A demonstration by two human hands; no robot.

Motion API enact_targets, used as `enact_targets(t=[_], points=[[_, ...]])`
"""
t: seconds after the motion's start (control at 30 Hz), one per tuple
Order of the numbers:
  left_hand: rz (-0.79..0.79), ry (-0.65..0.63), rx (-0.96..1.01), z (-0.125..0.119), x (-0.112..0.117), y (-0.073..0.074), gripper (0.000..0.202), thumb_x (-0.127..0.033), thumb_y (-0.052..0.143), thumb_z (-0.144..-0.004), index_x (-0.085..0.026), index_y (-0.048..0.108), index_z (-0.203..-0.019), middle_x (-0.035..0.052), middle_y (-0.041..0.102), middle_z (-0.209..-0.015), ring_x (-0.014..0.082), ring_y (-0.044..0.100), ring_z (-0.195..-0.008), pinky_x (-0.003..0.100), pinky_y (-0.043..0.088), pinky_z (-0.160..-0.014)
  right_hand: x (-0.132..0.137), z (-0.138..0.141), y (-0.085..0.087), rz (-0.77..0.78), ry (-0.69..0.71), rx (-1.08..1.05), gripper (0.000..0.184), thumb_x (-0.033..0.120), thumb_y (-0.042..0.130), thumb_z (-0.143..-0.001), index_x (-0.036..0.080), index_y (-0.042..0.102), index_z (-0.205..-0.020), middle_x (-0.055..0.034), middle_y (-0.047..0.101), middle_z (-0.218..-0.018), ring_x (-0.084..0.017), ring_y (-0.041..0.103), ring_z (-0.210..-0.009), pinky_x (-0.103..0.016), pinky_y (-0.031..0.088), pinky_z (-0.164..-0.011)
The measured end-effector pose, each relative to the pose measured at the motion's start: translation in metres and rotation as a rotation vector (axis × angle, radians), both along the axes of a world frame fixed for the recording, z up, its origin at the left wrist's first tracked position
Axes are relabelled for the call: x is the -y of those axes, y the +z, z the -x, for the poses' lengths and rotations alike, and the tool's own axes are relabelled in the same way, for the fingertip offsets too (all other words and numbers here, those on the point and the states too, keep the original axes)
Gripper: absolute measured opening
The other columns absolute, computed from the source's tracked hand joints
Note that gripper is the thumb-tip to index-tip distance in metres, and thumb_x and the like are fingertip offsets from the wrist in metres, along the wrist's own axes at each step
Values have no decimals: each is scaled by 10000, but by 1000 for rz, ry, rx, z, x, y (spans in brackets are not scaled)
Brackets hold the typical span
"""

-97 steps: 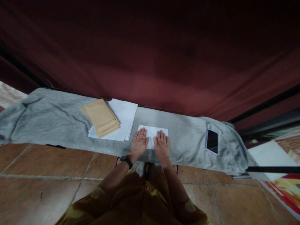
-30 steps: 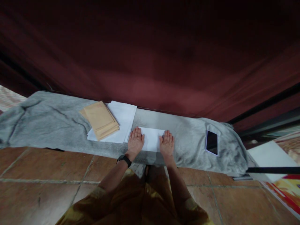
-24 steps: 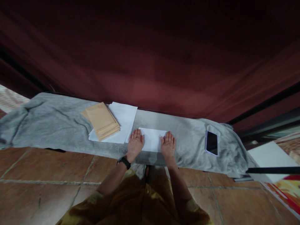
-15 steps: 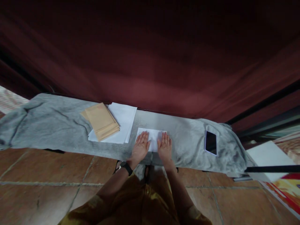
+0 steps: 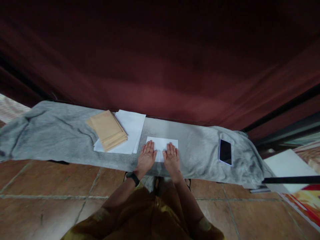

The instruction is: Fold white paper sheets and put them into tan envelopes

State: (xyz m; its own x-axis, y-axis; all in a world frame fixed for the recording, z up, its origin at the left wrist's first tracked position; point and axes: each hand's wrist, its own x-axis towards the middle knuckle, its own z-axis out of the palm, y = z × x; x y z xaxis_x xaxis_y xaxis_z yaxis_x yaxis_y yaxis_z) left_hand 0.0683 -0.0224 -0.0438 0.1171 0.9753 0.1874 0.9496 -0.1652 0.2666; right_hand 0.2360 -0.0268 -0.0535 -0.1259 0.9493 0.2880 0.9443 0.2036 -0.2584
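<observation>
Left hand and right hand have moved inward since one second ago. I read both as flat, fingers extended, gripping nothing, resting on the white rectangular paper sheet at the middle of the grey-cloth-covered desk.

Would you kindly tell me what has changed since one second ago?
The right hand has moved leftward and the left hand slightly rightward, from the ends of the small white sheet further onto it; both lie flat, gripping nothing. The brown envelopes, larger white sheets and smartphone stayed put.
</observation>
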Motion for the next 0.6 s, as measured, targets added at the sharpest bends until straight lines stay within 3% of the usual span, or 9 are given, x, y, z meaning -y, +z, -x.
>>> enact_targets(t=[0.37, 0.6], points=[[-39, 68, 22, 4, 6, -4, 631, -404, 293, -1060, -22, 402, -1549, 207, 388, -1620, 312, 326, -1537, 505, 317, -1244, 2, -25, -7, -72, -85, 29, 578, 374, 319, -1097, 40, 393, -1562, -235, 452, -1580, -312, 435, -1459, -512, 332, -1186], [-80, 101, 21, 8, 13, -9, 600, -372, 336, -1044, -41, 429, -1536, 216, 436, -1593, 335, 381, -1508, 526, 355, -1216, 4, -30, -13, -98, -128, 32, 600, 399, 302, -1097, 40, 380, -1572, -237, 470, -1567, -346, 450, -1442, -535, 351, -1170]])
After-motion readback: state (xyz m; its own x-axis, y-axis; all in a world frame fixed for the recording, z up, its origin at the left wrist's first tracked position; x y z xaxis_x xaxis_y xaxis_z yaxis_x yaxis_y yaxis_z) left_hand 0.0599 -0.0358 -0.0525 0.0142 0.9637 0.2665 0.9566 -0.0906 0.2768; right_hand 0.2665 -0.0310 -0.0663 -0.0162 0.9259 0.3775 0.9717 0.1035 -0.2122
